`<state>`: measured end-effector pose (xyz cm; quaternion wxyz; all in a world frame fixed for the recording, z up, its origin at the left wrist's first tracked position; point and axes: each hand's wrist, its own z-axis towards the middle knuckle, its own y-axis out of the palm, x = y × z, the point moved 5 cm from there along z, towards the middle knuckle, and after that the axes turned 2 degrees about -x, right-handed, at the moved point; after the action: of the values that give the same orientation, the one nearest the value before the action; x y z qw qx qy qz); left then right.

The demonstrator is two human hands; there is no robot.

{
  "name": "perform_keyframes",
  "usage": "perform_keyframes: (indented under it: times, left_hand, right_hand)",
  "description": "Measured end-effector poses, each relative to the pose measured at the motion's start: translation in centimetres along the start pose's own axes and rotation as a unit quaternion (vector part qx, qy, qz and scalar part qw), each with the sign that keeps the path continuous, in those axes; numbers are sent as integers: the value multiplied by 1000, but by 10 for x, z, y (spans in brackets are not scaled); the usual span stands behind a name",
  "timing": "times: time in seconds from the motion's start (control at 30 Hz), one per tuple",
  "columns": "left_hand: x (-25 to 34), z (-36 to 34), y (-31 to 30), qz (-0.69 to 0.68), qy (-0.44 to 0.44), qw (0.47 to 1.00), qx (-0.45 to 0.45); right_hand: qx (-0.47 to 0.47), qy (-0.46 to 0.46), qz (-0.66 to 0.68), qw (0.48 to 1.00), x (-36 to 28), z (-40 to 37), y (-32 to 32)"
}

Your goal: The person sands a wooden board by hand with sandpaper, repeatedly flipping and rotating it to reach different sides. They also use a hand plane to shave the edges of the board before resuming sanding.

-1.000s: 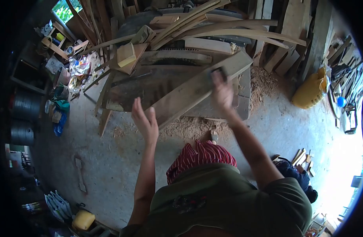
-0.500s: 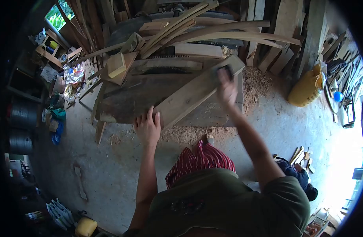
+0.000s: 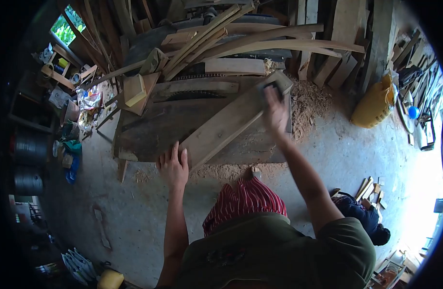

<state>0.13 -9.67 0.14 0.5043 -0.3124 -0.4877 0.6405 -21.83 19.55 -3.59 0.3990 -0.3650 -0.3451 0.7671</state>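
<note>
- Left hand (image 3: 173, 166): set at the near end of the board (image 3: 226, 123); one second ago it was raised, with the fingers spread. The fingers are now extended, not curled closed; whether they press firmly cannot be told.
- Right hand (image 3: 276, 113): fingers gripping a dark block (image 3: 269, 86) against the board's top face. The block sits closer to the far end than one second ago; motion blur hides the exact grip.
- Board: lies diagonally across the bench (image 3: 149, 130), near end at the front edge, far end toward sawdust (image 3: 310, 108).
- Assessment: the left hand likely steadies the board while the block rubs its surface.
</note>
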Motion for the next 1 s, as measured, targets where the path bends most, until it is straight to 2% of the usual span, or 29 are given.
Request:
perform_keyframes:
  times: [0.07,0.1,0.17,0.2,0.23,0.27,0.33,0.4,0.47,0.53,0.6,0.63,0.67,0.7,0.73,0.8,0.83,0.9,0.93,1.0]
  left_hand:
    - [0,-2,1,-3,-4,1000,-4]
    - [-1,-1,2,-6,-12,1000,-8]
    - [0,2,0,-12,-7,1000,-5]
    - [1,1,-1,-20,-6,1000,-8]
    - [2,0,-3,-19,-6,1000,-5]
    - [4,0,-5,-24,-14,999,-20]
    - [3,4,-6,-28,-20,999,-22]
    - [3,2,-3,-19,3,1000,2]
    - [3,2,-3,-20,-2,1000,-4]
    - [5,2,-2,-21,-12,1000,-11]
    - [5,3,-5,-20,-10,1000,-12]
    - [3,2,-4,-17,-8,1000,-14]
    - [2,1,-1,-14,2,1000,0]
    - [2,1,-1,-11,11,1000,14]
    - [1,1,-2,-12,11,1000,12]
    - [-1,1,2,-38,-31,997,-63]
    - [3,-2,0,-40,-33,997,-64]
    - [15,0,-12,57,46,997,-10]
    - [22,6,-19,59,43,997,-6]
    - [52,15,-24,36,85,994,-52]
  right_hand:
    - [-73,-141,-5,987,-58,-38,-6]
    - [-68,-139,-6,988,-62,-42,-15]
    - [-150,-213,35,965,-76,-46,-18]
    - [-78,-216,27,973,-51,-32,-14]
    - [-81,-139,1,987,-21,-12,-12]
    - [-56,-55,46,996,16,11,-10]
    - [48,-24,-26,998,57,44,-23]
    - [84,38,-41,995,73,52,-4]
    - [7,81,0,997,42,38,-8]
    - [-18,-11,-11,1000,-6,1,1]
    - [-68,-118,21,990,-47,-24,-23]
    - [-80,-141,33,986,-41,-24,-19]
    - [-68,-148,24,986,-25,-15,-18]
    - [-54,-122,-57,989,-4,5,-14]
    - [16,-63,40,997,28,27,-12]
    - [-22,18,38,999,62,63,-10]
    - [-49,-1,2,999,72,73,-4]
    - [-60,-1,18,998,76,63,-10]
    - [-69,0,35,997,72,58,-19]
    - [-85,-44,14,995,70,39,-37]
